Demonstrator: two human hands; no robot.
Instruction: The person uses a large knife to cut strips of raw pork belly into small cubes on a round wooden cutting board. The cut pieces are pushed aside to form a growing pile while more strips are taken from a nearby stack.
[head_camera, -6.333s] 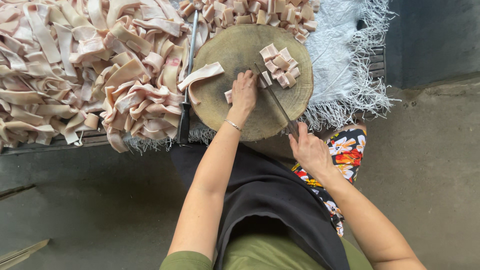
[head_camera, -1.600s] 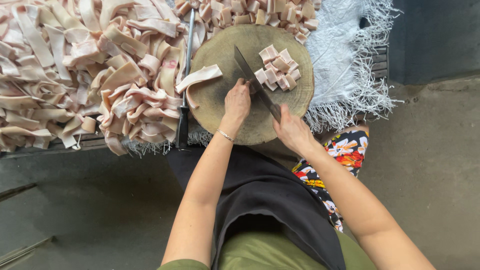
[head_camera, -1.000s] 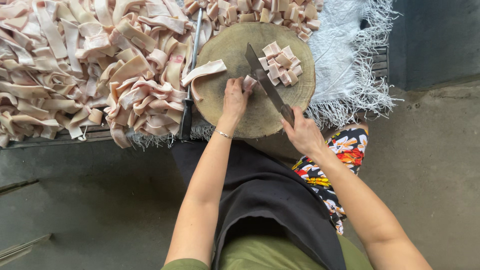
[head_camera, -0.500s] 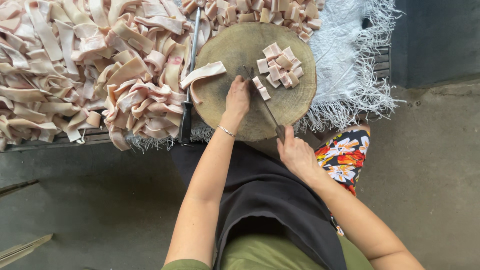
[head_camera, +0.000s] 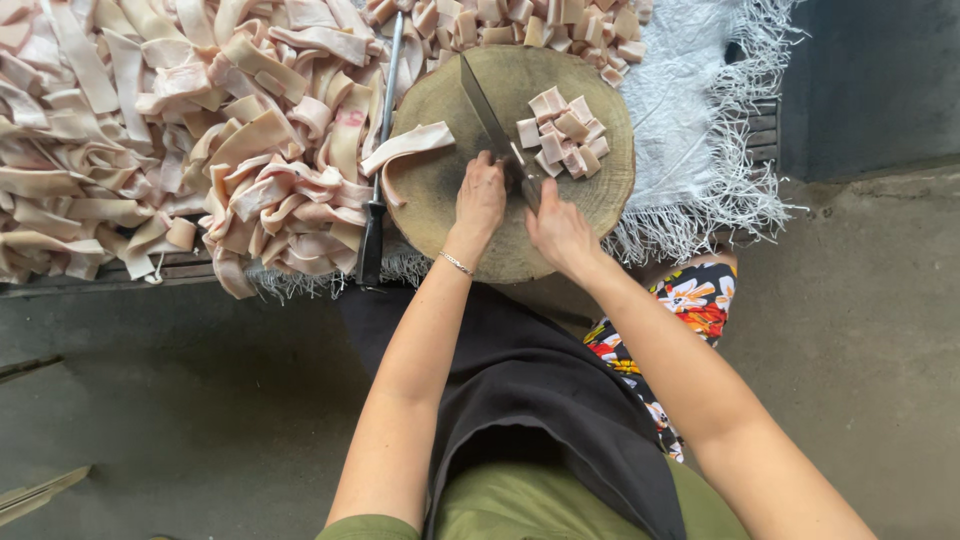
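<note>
A round wooden chopping block (head_camera: 590, 205) stands on a low table. My right hand (head_camera: 556, 224) grips the handle of a long knife (head_camera: 488, 112), whose blade lies flat across the block pointing away from me. My left hand (head_camera: 480, 195) rests on the block just left of the blade, fingers curled down; whether it holds a piece is hidden. A small heap of cut pale meat cubes (head_camera: 562, 134) sits right of the blade. One uncut pale strip (head_camera: 406, 146) hangs over the block's left edge.
A big pile of pale pork skin strips (head_camera: 170, 130) covers the table's left. A sharpening steel (head_camera: 378, 170) lies beside the block. More cut cubes (head_camera: 520, 22) are heaped behind it. A white fringed cloth (head_camera: 690, 110) lies at the right. Bare concrete floor lies below.
The knife has swung from a slanted cutting position by the cubes to lying further left across the block. My right hand has moved up next to my left hand.
</note>
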